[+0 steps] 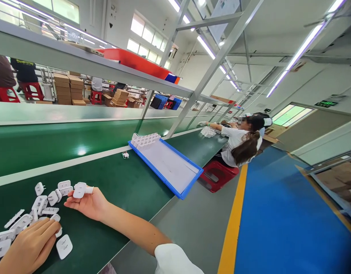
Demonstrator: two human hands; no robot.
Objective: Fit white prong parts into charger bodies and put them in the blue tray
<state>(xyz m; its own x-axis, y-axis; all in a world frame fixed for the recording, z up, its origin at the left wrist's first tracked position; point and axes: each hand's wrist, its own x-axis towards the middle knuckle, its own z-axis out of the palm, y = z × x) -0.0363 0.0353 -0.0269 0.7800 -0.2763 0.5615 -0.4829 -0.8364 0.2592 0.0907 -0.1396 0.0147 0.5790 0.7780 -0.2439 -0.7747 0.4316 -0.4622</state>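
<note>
Several white plastic plug adapters (40, 203) with metal prongs lie in a loose heap on the green conveyor belt (118, 190) at lower left. My right hand (88, 203) is shut on one white plug adapter (79, 190), pinching it, and one fingertip wears a white cot. My left hand (29, 243) rests curled over the heap's near side. Its fingers cover some adapters, so I cannot tell whether it grips one. A single adapter (64, 246) lies apart, just right of my left hand.
A blue tray (166, 169) on the belt holds rows of white adapters. A small component (125, 155) lies near it. A co-worker (238, 142) sits on a red stool (218, 176) at the belt's far side. A shelf (78, 57) runs above, bearing a red tray.
</note>
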